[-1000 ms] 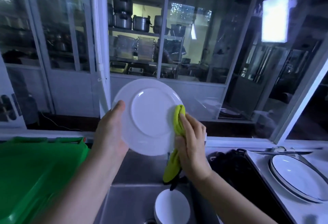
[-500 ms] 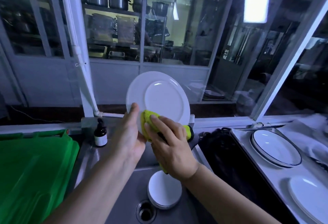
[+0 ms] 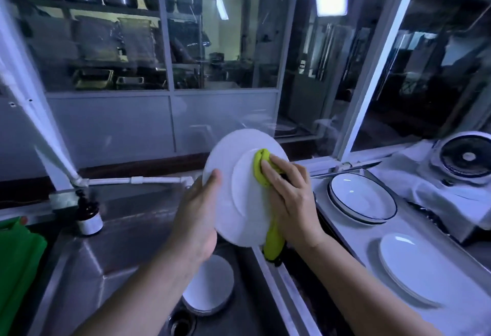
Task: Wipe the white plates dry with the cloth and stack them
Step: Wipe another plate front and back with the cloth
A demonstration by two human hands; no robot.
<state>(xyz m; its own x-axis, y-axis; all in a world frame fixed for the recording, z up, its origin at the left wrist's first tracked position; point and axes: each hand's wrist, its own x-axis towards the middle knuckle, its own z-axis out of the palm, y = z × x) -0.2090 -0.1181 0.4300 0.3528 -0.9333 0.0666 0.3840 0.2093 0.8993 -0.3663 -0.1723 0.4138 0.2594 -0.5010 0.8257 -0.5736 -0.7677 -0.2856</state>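
Note:
A white plate (image 3: 236, 176) stands nearly upright above the sink, its underside toward me. My left hand (image 3: 198, 218) grips its left rim, thumb on the face. My right hand (image 3: 289, 197) presses a yellow-green cloth (image 3: 261, 168) against the plate's right half, and the cloth's tail hangs below the plate. A stack of white plates (image 3: 212, 290) lies in the sink under my left forearm. On the counter to the right lies a stack of plain white plates (image 3: 414, 266), and beyond it a dark-rimmed plate (image 3: 362, 198).
The steel sink (image 3: 111, 261) has a drain (image 3: 183, 325) at the bottom. A small brown bottle (image 3: 89, 216) stands on its back ledge. A green crate (image 3: 18, 264) is at the left. A fan-like appliance (image 3: 469, 157) on white cloth is far right. Windows rise behind.
The view has swung right and down. The plate has tilted, and my right hand with the cloth has moved from the lower left of the plate up to its right half.

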